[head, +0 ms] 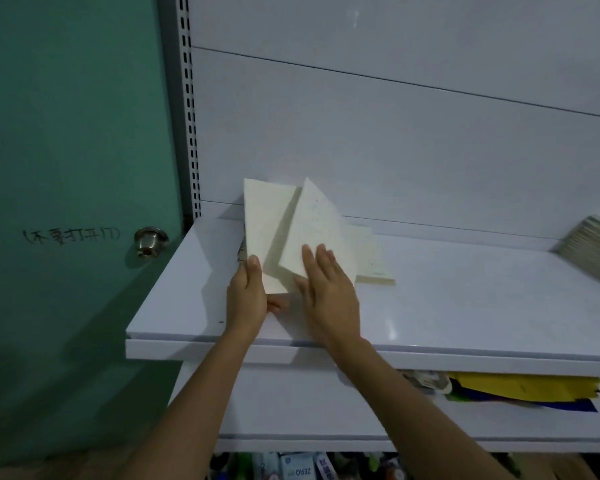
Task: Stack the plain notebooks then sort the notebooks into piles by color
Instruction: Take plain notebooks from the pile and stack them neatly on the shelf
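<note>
Hands (246, 296) on cream notebooks (274, 230), faintly speckled, tilted

The right edge cuts off a leaning stack of notebooks (594, 251). Behind the cream notebook (264, 230) that my left hand (246, 296) grips, a dark-edged thing (242, 252) barely shows; I cannot tell what it is. The shelf (465, 306) hides most of the coloured sheets (520, 388) below.

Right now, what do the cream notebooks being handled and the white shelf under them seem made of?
The cream rectangular notebooks look like paper with thin card covers: matte, faintly speckled, with page edges showing. The white flat shelf is probably painted metal or laminate: smooth and glossy, with soft light reflections.
</note>
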The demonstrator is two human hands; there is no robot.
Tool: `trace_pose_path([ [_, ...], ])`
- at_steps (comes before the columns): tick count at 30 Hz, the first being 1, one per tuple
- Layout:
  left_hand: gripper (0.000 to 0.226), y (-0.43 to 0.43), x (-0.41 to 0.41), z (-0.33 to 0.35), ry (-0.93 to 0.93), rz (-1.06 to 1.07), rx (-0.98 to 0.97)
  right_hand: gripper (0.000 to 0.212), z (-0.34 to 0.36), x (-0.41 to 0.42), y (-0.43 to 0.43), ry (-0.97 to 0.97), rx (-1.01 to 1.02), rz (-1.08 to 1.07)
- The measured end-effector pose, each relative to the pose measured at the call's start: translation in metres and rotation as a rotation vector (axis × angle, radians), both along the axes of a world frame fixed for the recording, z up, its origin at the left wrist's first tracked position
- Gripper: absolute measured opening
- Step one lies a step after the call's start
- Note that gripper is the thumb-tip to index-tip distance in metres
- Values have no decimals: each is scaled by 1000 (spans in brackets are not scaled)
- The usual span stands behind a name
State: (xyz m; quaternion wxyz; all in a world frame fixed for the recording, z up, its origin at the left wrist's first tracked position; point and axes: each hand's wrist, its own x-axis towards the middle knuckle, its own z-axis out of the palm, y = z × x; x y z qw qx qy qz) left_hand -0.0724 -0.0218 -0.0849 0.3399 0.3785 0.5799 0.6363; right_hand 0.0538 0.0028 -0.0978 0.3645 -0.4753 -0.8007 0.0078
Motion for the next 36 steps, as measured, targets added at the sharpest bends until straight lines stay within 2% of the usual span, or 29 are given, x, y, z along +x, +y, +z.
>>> trace_pose_path([
  [2,51,-2,1,1,-87,-5,1,57,-21,1,2,-116,12,44],
  [3,54,-3,1,1,-62,-14,4,55,-25,2,5,-129,15,59],
  [4,53,-2,1,0,-2,-28,13,55,-26,3,6,-141,28,77],
  [6,35,-1,-1,-2,88,-38,31,58,-22,0,3,-175,53,104],
  [7,30,0,-3,-3,107,-37,22,61,-21,-2,2,-175,49,110],
  [10,36,8,-5,-7,181,-12,-22,64,-22,-2,2,-125,6,112],
  [14,36,10,-2,-11,240,55,1,55,-25,-2,4,-119,5,80],
  [18,37,9,-2,-7,214,61,24,51,-23,-2,3,-102,27,99],
  [21,23,-2,3,0,178,62,75,55,-13,0,-6,96,-59,67],
  [24,19,-25,17,11,124,27,139,64,13,18,-25,565,-212,-163],
  [25,14,-31,25,16,94,2,164,63,27,29,-30,743,-319,-183],
  [27,6,-44,48,28,71,-61,206,45,51,63,-38,998,-538,-94],
  [30,12,-56,91,41,54,-174,264,38,67,121,-60,1105,-715,21],
  [32,22,-61,130,39,60,-256,237,40,62,163,-80,1153,-681,7],
  [36,17,-75,216,32,22,-457,213,39,52,247,-119,1250,-499,-129],
])
